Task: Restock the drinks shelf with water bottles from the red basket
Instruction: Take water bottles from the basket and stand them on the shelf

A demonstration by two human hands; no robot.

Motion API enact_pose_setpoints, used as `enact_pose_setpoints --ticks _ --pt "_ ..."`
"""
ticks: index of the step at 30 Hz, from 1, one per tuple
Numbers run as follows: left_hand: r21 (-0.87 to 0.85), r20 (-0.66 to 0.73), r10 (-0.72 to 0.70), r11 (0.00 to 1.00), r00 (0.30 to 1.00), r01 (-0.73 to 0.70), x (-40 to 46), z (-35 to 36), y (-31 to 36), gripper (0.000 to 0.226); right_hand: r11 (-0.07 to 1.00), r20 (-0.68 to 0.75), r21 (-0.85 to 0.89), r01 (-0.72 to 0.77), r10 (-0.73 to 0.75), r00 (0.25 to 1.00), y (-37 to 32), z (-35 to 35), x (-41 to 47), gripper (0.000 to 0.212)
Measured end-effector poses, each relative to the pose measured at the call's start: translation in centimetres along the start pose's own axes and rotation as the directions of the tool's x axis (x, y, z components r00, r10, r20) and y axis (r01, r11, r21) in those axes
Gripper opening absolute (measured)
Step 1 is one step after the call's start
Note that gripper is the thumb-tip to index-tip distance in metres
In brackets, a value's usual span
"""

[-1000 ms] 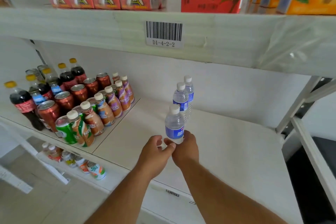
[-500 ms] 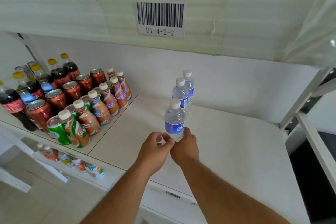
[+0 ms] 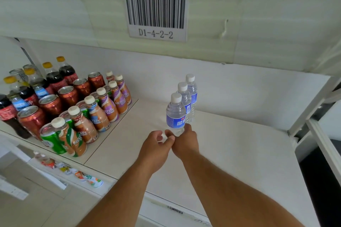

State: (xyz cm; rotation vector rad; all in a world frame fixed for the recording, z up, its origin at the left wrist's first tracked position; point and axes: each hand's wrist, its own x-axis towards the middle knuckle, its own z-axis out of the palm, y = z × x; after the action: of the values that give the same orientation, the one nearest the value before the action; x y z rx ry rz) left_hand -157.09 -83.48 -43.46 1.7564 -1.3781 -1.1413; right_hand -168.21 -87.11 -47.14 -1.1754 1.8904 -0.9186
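Three clear water bottles with white caps and blue labels stand in a row running front to back on the white drinks shelf point(image 3: 239, 153). The front water bottle point(image 3: 175, 114) is upright, with the middle bottle point(image 3: 185, 97) and rear bottle point(image 3: 192, 91) behind it. My right hand point(image 3: 185, 141) is curled around the front bottle's base from the right. My left hand point(image 3: 156, 143) sits just left of that base, fingers loosely curled and holding nothing, its thumb against my right hand. The red basket is out of view.
Cans and coffee bottles point(image 3: 96, 114) and cola bottles point(image 3: 53, 77) fill the shelf's left section. An upper shelf edge with a barcode label point(image 3: 156, 17) overhangs. A white upright point(image 3: 311, 101) bounds the right side. Lower-shelf drinks point(image 3: 88, 178) show below.
My view has dipped, so the shelf contents sit higher in frame. My left fingers have eased off the front bottle's base; my right hand has stayed at it.
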Motion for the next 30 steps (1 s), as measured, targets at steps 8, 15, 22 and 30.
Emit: enact_pose_setpoints --ticks 8,15,22,30 --pt "0.001 0.005 0.0 1.0 1.0 0.0 -0.7 -0.4 0.2 0.057 1.0 0.045 -0.006 -0.014 0.015 0.999 0.2 -0.1 0.4 0.059" --pt "-0.002 0.001 -0.046 0.999 0.999 0.046 -3.7 -1.7 -0.8 0.057 0.999 0.059 0.03 -0.012 0.01 0.998 0.6 -0.9 -1.5 0.061" --pt "-0.007 0.029 -0.04 0.999 0.999 0.04 -10.7 -4.4 -3.1 0.056 0.98 0.085 0.183 -0.072 0.058 0.995 2.4 -2.0 -10.5 0.088" --pt "-0.001 0.12 0.011 1.0 0.993 -0.011 -20.6 -8.8 -7.9 0.058 0.973 0.139 0.2 -0.118 0.091 0.986 5.2 -1.1 -24.8 0.088"
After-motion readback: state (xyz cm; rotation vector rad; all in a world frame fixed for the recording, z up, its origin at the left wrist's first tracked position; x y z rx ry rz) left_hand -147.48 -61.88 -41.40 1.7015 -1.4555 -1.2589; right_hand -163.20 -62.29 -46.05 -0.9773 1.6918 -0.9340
